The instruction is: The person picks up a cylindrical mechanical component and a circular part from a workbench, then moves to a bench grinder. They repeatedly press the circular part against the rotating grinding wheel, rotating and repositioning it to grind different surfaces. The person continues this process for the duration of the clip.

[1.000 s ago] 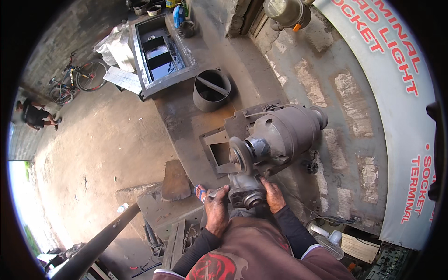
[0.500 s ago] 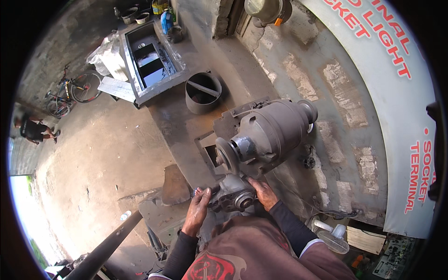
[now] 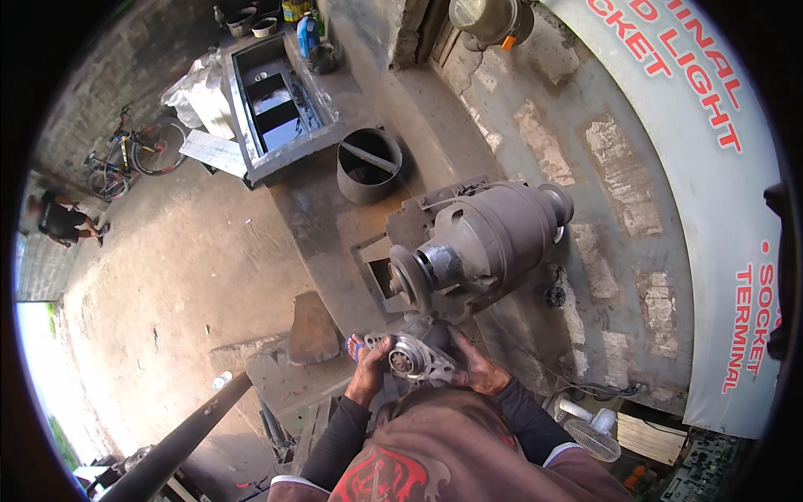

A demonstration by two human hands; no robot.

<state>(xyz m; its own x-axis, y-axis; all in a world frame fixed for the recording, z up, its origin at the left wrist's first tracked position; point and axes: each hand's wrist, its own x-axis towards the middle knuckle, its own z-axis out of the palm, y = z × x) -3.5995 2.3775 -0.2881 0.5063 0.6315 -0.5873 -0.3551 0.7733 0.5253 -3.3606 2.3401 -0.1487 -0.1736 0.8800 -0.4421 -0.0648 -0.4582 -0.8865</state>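
Observation:
Between my two hands is a grey cast-metal housing [image 3: 433,335] with a round, ringed opening and a holed flange facing up. My left hand [image 3: 365,374] grips its left edge, thumb on the flange. On the opposite side, my right hand [image 3: 479,366] closes round the body; some of its fingers are hidden beneath. Just beyond the housing is a dusty round wheel [image 3: 411,278] on the shaft of a large grey electric motor [image 3: 502,238]. The housing's far end sits close to the wheel's lower edge; whether they touch I cannot tell.
An open drum [image 3: 367,180] stands beyond the motor, near a metal trough [image 3: 255,167] of dark liquid. A thick pipe [image 3: 180,435] slants at lower left. A white fan [image 3: 592,431] is at lower right. A person [image 3: 67,219] and a bicycle [image 3: 134,155] are far left.
The housing has been turned in my hands, so its flange and ringed opening now face up toward the left. My left hand has shifted slightly right; my right hand has moved lower along the body.

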